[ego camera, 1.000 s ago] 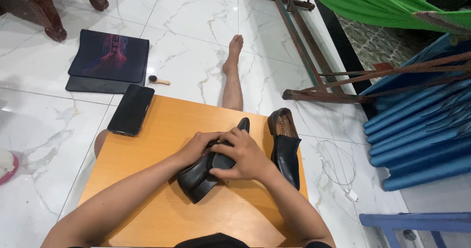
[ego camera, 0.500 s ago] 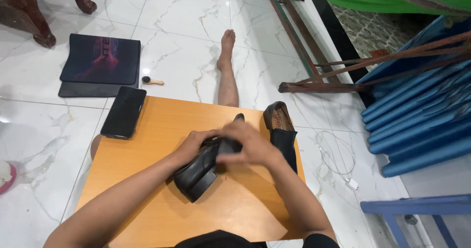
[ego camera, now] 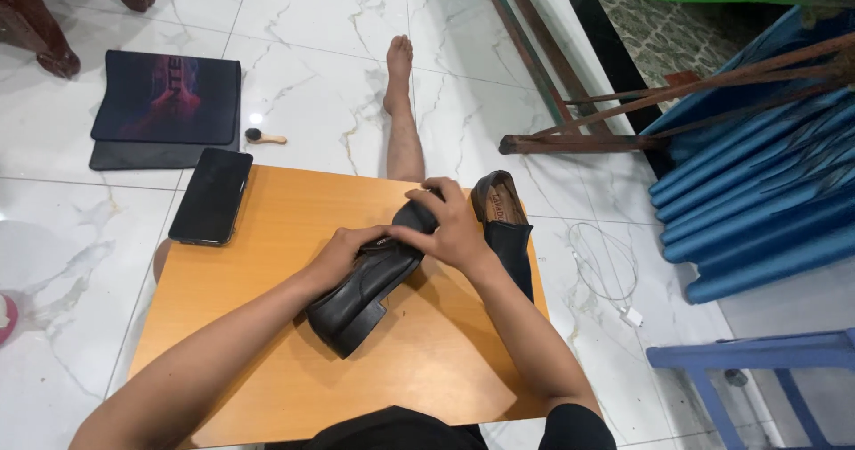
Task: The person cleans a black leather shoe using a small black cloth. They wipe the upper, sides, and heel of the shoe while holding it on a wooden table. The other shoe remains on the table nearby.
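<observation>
My right hand (ego camera: 452,227) is spread over the toe end of the black shoe (ego camera: 370,281), fingers curved down across its front and pressing on it. My left hand (ego camera: 343,252) is closed around the shoe's middle, thumb and fingers clasping the upper near the opening. The shoe lies tilted on the orange table (ego camera: 267,325), roughly at its centre, heel toward me and toe pointing away to the right.

Just beside my right hand, near the table's right edge, lies the second black shoe (ego camera: 509,236), its brown insole showing at the open top; it sits close to the held one, and I cannot tell whether the two touch. A black phone (ego camera: 212,195) lies face down on the table's far left corner, well apart from my hands. On the white marble floor beyond are a dark mat (ego camera: 167,102) and a small brush (ego camera: 264,136) just beside it. A white cable (ego camera: 610,276) lies coiled on the floor to the right of the table.

The held shoe is smooth dark leather with a low block heel. Both my forearms reach forward from the near edge and meet over it, bare, the right wrist bent inward.
</observation>
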